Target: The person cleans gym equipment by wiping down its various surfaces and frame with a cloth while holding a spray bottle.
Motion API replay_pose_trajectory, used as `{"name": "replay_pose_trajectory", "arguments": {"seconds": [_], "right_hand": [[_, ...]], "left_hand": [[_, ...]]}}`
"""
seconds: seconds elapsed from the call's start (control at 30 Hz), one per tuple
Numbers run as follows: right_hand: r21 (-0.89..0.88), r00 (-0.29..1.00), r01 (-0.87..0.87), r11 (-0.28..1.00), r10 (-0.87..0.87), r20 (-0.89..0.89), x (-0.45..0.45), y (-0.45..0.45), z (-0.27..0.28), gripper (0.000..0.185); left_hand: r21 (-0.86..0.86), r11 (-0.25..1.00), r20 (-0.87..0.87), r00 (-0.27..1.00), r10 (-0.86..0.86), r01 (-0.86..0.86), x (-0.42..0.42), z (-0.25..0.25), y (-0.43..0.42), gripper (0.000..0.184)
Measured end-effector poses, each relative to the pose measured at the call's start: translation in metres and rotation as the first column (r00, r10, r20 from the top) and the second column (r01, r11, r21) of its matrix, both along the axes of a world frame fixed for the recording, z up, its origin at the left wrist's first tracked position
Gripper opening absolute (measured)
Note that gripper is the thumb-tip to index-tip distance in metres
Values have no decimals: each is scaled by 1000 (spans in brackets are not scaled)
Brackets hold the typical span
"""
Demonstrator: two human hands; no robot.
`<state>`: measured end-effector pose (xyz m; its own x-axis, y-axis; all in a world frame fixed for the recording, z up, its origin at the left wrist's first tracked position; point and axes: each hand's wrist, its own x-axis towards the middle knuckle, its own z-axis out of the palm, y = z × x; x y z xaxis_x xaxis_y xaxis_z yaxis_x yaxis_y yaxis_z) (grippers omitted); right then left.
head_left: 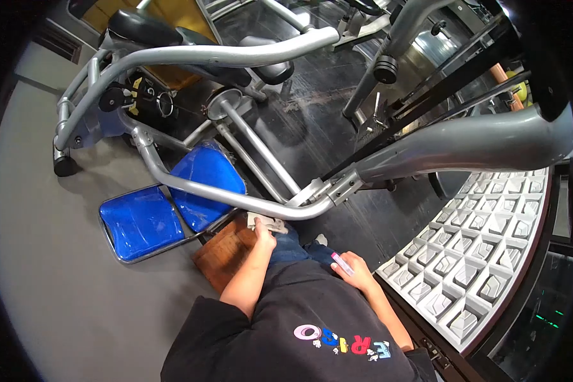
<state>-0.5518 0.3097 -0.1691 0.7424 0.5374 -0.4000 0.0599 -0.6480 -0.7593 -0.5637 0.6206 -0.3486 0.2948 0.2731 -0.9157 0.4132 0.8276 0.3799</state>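
My left hand (265,239) is closed around a folded, off-white cloth (268,223), just below a curved silver machine tube. In my right hand (356,274), near my lap, is a slim pink and clear-white tube (342,263); its exact kind is too small to tell. The fingers wrap its lower end, and the pink end points up and left. Both hands are apart, over my jeans and in front of my black T-shirt (286,312). Part of the cloth is hidden by my left fingers.
A silver gym machine frame (235,56) curves around ahead, with a thick grey arm (465,143) at right. Two blue chair pads (143,223) lie left, beside a brown wooden box (219,258). White patterned panelling (471,248) stands at right. Dark flooring (312,102) lies beyond.
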Motion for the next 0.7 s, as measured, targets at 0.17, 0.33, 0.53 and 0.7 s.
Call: {"name": "replay_pose_trajectory", "arguments": {"seconds": [0.17, 0.33, 0.53, 0.7], "right_hand": [[27, 1000, 5, 1000, -4, -13, 10, -6, 6, 38], [56, 1000, 8, 998, -7, -4, 30, 0, 7, 38], [94, 999, 12, 996, -16, 47, 55, 32, 13, 38], [37, 999, 41, 998, -42, 7, 63, 59, 13, 36]], "left_hand": [[20, 936, 148, 927, 345, -352, 14, 56, 41, 64], [685, 709, 261, 965, -27, -166, 41, 101, 115, 51], [558, -486, -721, 103, -685, 672, 64, 89, 163, 45], [304, -677, -783, -230, -578, 670, 91, 63, 102, 45]]}}
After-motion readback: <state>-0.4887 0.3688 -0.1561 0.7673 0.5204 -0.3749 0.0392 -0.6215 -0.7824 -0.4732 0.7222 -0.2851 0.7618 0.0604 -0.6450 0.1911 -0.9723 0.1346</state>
